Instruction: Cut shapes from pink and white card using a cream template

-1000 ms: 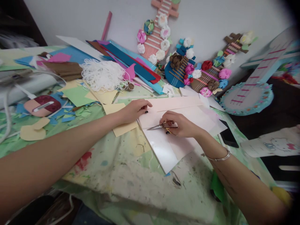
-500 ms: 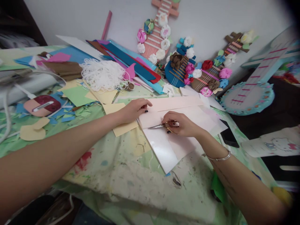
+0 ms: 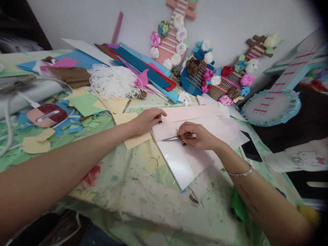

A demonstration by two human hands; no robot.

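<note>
My right hand [image 3: 201, 136] is closed round the handles of a pair of scissors [image 3: 171, 138], whose blades point left along the edge of a pale pink paper sheet [image 3: 166, 129]. My left hand [image 3: 147, 121] is at the left edge of that sheet, fingers bent and the thumb on top, holding it. Other pale pink paper [image 3: 202, 159] and a glossy white sheet [image 3: 176, 164] lie beneath and in front of the scissors. A cut-looking pink strip [image 3: 194, 112] runs along the far side. Part of the scissor handles is hidden by my fingers.
Yellow paper [image 3: 137, 138] lies beside my left forearm. White string [image 3: 112, 82] and coloured sheets [image 3: 146, 70] are piled behind. Flower-covered paper guitars [image 3: 196, 77] lean at the wall. At right are a phone [image 3: 251, 147] and a white cup [image 3: 297, 157]; a glue gun [image 3: 47, 115] lies left.
</note>
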